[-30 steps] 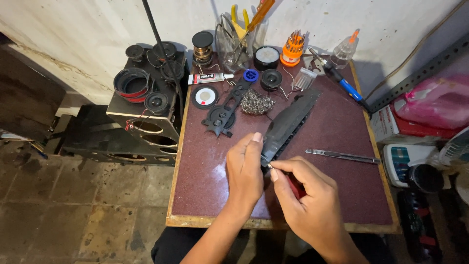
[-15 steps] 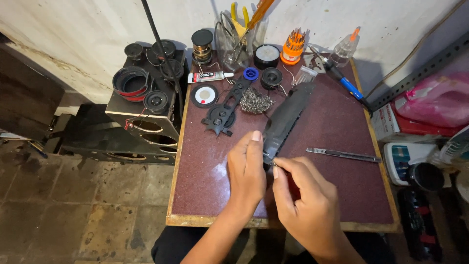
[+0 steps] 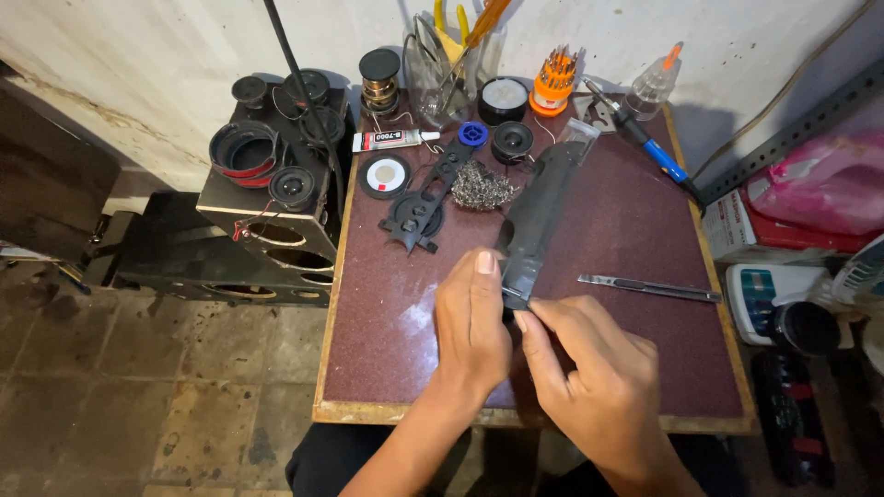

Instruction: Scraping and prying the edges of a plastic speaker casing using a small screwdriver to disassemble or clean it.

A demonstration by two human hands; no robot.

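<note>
Currently both hands are gripping the near end of a long black plastic panel (image 3: 539, 216) lying slantwise on the maroon table (image 3: 387, 368): left hand (image 3: 471, 322) is clasping its edge, right hand (image 3: 589, 382) is pinching beside it. Panel is looking light, thin, stiff but likely flexing; holding near the end seems sensible. A clear jar (image 3: 442, 69) at the wall is holding pliers and a screwdriver.

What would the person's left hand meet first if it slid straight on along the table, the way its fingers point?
The left hand points up the table. Probably first the tangle of steel wool, with the black perforated plastic part just to its left. Depth is unclear, so it might pass between them.
</note>
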